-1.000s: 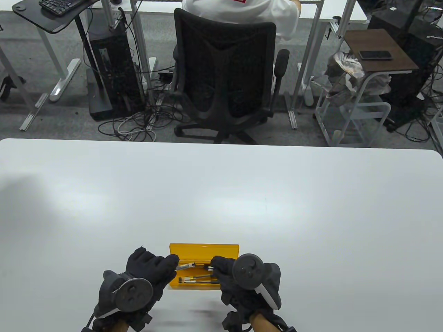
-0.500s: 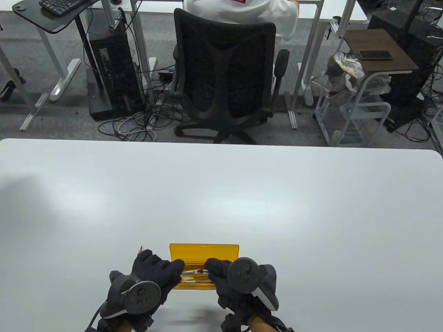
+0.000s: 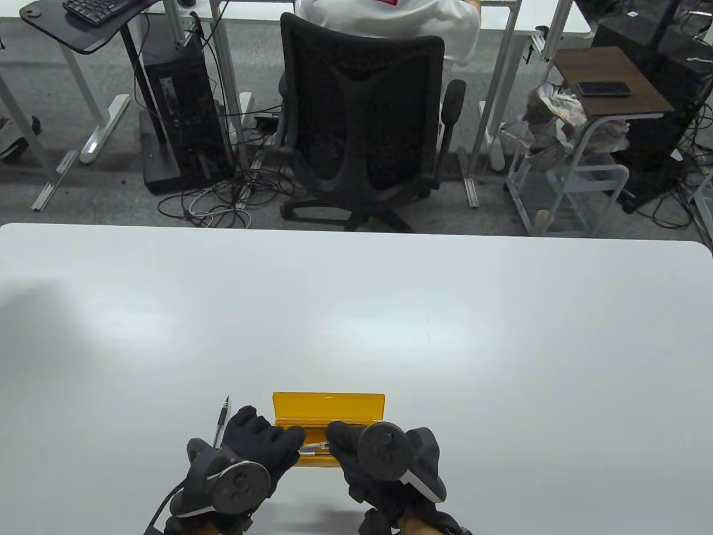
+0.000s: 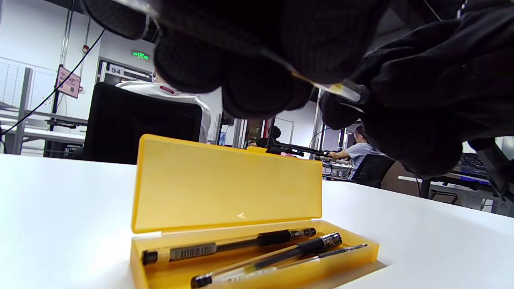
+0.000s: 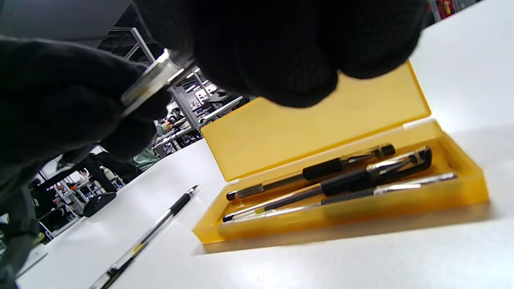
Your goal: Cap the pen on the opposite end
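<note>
We hold one clear-barrelled pen (image 4: 341,89) between left hand (image 3: 262,446) and right hand (image 3: 356,451), both gripping it above the open yellow plastic case (image 3: 328,405). One uncapped pen (image 3: 221,421) lies on the white surface (image 3: 356,312) beside our left hand. The case sits near the surface's near edge; wide room beyond.

An office or lab: a white table (image 3: 356,290), a person in a black swivel chair (image 3: 362,122) at desks beyond, a computer tower (image 3: 178,106) amid floor cables (image 3: 223,200)
</note>
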### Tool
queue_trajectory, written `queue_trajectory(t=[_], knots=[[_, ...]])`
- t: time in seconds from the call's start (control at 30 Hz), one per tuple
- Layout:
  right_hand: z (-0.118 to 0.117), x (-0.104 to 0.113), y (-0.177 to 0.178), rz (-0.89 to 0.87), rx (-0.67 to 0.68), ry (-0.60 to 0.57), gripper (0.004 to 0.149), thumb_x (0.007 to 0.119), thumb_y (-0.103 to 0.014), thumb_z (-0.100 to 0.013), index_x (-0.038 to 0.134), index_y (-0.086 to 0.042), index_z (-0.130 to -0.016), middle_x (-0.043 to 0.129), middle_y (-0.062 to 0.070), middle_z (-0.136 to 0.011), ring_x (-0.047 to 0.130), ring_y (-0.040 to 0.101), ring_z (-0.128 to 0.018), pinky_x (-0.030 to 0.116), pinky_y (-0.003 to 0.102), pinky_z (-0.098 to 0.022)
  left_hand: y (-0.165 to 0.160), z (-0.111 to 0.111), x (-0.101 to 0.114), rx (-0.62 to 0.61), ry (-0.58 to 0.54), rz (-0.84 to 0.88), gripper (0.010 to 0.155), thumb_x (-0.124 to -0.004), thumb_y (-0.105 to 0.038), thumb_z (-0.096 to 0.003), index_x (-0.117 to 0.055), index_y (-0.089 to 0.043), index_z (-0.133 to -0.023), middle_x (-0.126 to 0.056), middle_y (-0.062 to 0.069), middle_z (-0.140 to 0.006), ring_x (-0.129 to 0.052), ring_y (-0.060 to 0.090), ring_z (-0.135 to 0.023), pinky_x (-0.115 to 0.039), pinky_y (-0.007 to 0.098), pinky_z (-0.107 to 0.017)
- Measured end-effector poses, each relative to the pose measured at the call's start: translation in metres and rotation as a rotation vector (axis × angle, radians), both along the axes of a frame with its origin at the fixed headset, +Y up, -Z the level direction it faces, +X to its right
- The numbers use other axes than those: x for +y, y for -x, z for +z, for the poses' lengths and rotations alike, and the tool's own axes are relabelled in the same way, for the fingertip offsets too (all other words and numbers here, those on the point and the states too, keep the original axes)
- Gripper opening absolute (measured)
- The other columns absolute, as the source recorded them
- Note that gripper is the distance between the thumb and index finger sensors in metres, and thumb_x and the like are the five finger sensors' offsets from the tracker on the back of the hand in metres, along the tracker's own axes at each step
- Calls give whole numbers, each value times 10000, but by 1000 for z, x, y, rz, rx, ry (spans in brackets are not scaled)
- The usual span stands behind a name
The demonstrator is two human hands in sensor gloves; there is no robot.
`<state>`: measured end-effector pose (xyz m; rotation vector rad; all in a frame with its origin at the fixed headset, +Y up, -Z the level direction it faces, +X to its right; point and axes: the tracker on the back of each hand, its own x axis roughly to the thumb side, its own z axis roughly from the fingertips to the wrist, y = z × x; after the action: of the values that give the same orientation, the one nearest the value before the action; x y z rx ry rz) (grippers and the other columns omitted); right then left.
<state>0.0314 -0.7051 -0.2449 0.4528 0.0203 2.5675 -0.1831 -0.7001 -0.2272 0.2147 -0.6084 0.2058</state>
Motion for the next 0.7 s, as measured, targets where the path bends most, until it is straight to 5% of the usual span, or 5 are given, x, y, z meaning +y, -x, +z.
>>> queue_trajectory(t=[0.33, 0.7], knots=[[4, 2, 9, 84, 35, -33, 490, 724, -313, -445, 837, -103, -873, 995, 60, -553, 1008, 173, -374, 855, 425, -367, -3, 2, 1, -9, -29, -27, 451, -807, -278, -477, -881, -117, -891, -1031, 138, -697, -897, 356, -621, -517, 681, -703], [6, -2, 19, 252, 75, -33, 473, 775, -462, -397, 949, -187, -740, 1015, 52, -590, 1016, 214, -450, 844, 454, -414, -6, 5, 3, -30, -39, 1, 482, -900, -294, -444, -883, -113, -890, -1033, 118, -744, -906, 348, -682, -494, 697, -713]])
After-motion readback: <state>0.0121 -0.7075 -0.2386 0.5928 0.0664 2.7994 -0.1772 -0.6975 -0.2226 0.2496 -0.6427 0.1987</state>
